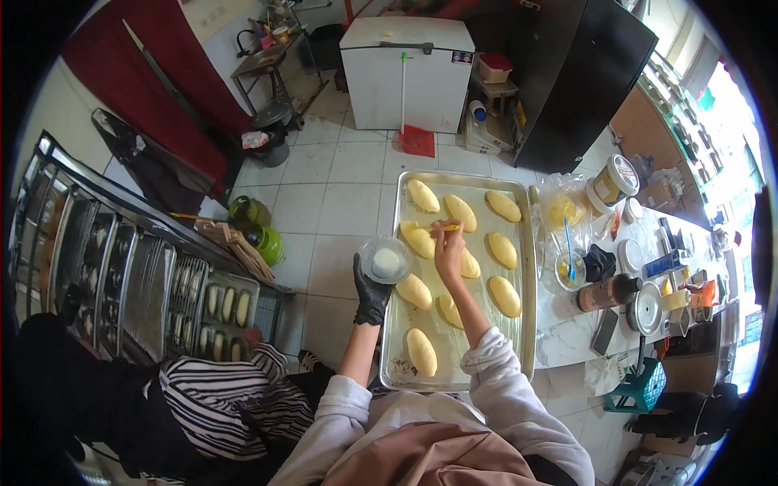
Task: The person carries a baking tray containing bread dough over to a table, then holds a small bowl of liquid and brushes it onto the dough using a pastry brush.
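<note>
My left hand (374, 293), in a black glove, is closed around a small clear bowl (386, 260) with something whitish in it, beside the left rim of a large metal baking tray (528, 308). My bare right hand (449, 249) reaches over the tray, fingers pinched on a pastry brush (447, 228) with a yellowish handle. Its tip points left at an oval dough piece (417, 240); whether it touches is too small to tell. Several other pale yellow dough pieces (503, 296) lie in loose rows. My right forearm partly covers a dough piece (450, 311) near the middle.
On the right, a marble counter (559, 344) carries tubs, a bottle (609, 293), a phone (604, 332) and a cup with a blue utensil (570, 267). A person in striped sleeves (223, 397) is at a tray rack (154, 300) on the left. A white chest freezer (405, 81) stands ahead.
</note>
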Available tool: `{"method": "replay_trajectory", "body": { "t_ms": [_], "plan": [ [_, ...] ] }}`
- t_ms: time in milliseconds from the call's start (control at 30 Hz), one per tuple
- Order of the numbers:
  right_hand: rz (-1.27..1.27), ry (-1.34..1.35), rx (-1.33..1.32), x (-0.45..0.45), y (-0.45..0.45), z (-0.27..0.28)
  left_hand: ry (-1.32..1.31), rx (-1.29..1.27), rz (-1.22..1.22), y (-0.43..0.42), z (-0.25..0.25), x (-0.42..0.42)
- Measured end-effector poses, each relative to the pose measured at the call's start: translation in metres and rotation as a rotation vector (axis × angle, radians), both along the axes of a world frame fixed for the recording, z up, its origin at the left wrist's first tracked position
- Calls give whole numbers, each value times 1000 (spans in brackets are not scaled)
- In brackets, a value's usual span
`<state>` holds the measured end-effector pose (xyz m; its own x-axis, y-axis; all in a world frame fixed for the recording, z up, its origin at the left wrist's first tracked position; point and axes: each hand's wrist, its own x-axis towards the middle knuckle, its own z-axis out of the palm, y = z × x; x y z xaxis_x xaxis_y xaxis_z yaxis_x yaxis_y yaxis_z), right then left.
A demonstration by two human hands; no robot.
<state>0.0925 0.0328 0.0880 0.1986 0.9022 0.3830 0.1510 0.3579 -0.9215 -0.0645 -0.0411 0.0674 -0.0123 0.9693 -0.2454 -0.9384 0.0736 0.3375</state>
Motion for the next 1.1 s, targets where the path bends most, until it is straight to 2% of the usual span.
{"method": "replay_trajectory", "body": {
  "t_ms": [33, 100, 167, 300, 367, 433, 500, 567, 800, 833, 900, 933, 1033, 1067, 1100],
  "plan": [
    [41, -131, -47, -2, -2, 0, 11, -25, 27, -5, -1, -1],
    [18, -116, -31, 3, -13, -2, 2, -38, 13, -10, -2, -4],
    [-41, -248, -1, 14, -29, 2, 7, -50, 50, -16, -3, -3],
    [-34, -290, 4, 28, -41, 4, -23, -31, 53, -21, -1, -4],
    [-27, -270, 50, 17, -29, 2, -99, -40, 35, -23, -2, -2],
    [106, -87, 21, -1, -15, 11, -79, -40, 45, -25, -2, 2],
    [160, -84, 6, -6, -3, -9, -59, -38, 51, -25, -3, 5],
    [128, -326, 5, -2, -5, -9, -45, -5, 60, -23, -5, 7],
    [191, -551, 113, 51, -39, 14, -106, -61, 18, -21, -4, 10],
    [189, -550, 121, 51, -41, 19, -90, -19, 19, -19, -2, 13],
    [48, -178, 202, 44, -53, 37, -74, 19, 20, -17, -3, 18],
    [45, 35, 128, 35, -61, 51, -43, 7, 30, -15, -6, 20],
    [103, 39, 118, 24, -65, 51, 30, -15, 36, -8, -2, 29],
    [104, -80, 144, 24, -64, 44, 71, -20, 30, -6, 2, 32],
    [106, -78, 145, 25, -63, 41, 73, -19, 32, -4, -2, 34]
  ]
}}
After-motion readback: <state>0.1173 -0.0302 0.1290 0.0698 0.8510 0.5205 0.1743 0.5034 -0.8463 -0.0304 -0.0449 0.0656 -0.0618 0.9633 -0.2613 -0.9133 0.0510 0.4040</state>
